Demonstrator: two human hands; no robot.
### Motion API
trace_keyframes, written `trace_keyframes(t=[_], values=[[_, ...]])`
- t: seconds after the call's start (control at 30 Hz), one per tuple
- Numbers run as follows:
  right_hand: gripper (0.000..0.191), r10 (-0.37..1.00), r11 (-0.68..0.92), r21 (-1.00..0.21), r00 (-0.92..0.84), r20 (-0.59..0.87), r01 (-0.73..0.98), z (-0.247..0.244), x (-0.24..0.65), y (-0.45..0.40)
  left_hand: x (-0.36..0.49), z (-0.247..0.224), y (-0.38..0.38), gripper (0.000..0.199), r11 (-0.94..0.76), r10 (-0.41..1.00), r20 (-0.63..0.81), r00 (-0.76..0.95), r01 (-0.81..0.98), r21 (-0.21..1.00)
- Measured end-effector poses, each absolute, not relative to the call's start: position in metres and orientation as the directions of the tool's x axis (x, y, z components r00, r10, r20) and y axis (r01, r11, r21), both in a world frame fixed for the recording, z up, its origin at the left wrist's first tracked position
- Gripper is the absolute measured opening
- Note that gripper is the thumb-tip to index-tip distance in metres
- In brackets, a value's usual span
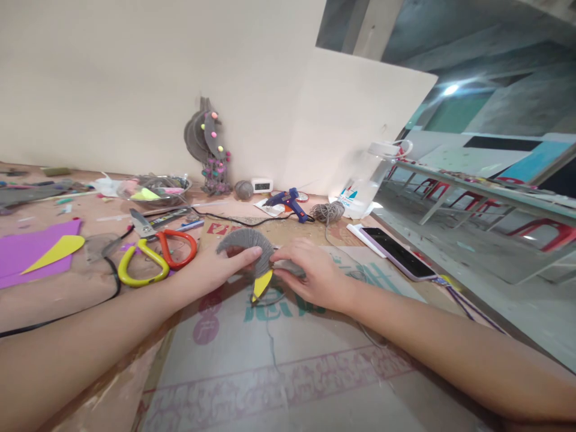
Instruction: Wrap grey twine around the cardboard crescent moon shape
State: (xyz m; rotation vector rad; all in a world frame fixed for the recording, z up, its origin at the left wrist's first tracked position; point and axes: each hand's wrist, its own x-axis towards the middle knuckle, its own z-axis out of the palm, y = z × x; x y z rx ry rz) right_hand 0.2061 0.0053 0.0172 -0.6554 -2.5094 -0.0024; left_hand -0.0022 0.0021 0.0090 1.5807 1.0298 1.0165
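Yarn-wrapped crescent curves grey to a bare yellow tip. Left hand pinches it, fingers hidden behind; whether the right hand grips it, I cannot tell

Crescent piece: mid-view, held from both sides, arched, convex edge uppermost. Grey yarn covers most of it in close, side-by-side turns, from the narrow left end round to the lower right. Yellow tip at that lower end is bare, tapering downward to a point. Yarn bundle: grey, loosely wound, lying apart from the crescent piece, beyond and to its right.
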Motion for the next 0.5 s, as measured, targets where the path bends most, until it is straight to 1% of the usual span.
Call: trace_keyframes(t=[0.17, 0.23, 0.37, 0.5], values=[[0.016, 0.453, 0.883, -0.146, -0.732, 0.508, 0.446, 0.0182, 0.2056, 0.0049, -0.0025, 0.0087, 0.0023, 0.025, -0.134, 0.957, 0.075, 0.279, 0.198, 0.971], [0.017, 0.461, 0.88, -0.152, -0.73, 0.505, 0.451, 0.0189, 0.2052, 0.0035, -0.0028, 0.0075, 0.003, 0.025, -0.134, 0.952, 0.08, 0.294, 0.169, 0.976], [0.016, 0.472, 0.876, -0.174, -0.728, 0.497, 0.449, 0.0188, 0.2043, 0.0021, -0.0031, 0.0043, 0.0042, 0.027, -0.148, 0.922, 0.099, 0.375, 0.104, 0.983], [0.014, 0.47, 0.878, -0.179, -0.733, 0.492, 0.443, 0.0178, 0.2038, 0.0028, -0.0027, 0.0024, 0.0042, 0.029, -0.152, 0.916, 0.095, 0.39, 0.116, 0.982]])
